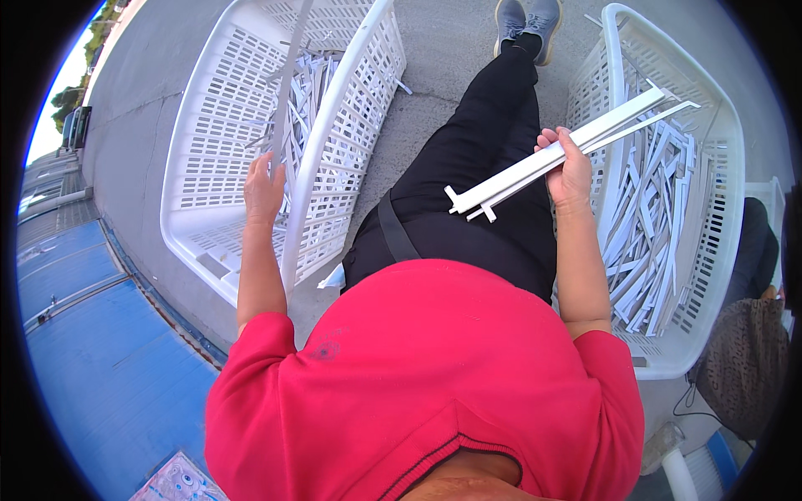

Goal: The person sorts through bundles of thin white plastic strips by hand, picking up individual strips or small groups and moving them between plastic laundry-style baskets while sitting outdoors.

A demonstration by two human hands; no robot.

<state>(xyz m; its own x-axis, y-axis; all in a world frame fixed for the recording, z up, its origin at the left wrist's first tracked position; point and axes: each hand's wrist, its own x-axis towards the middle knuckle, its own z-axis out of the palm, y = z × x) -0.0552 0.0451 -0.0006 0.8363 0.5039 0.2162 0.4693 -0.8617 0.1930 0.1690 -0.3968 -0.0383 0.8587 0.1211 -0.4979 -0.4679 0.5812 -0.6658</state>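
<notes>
My left hand is over the left white plastic basket, its fingers around the lower end of a long flat grey-white strip that rises to the picture's top edge. Thin white and grey strips lie heaped in that basket. My right hand grips several long white profile pieces with small crosswise ends, slanting from above my lap to the right basket. That white plastic basket holds many similar narrow pieces, lying mostly lengthwise.
My outstretched legs lie between the baskets on the concrete floor. A blue panelled surface is at the lower left. At the right edge, another person's dark-clothed leg shows beside a brown patterned cloth item.
</notes>
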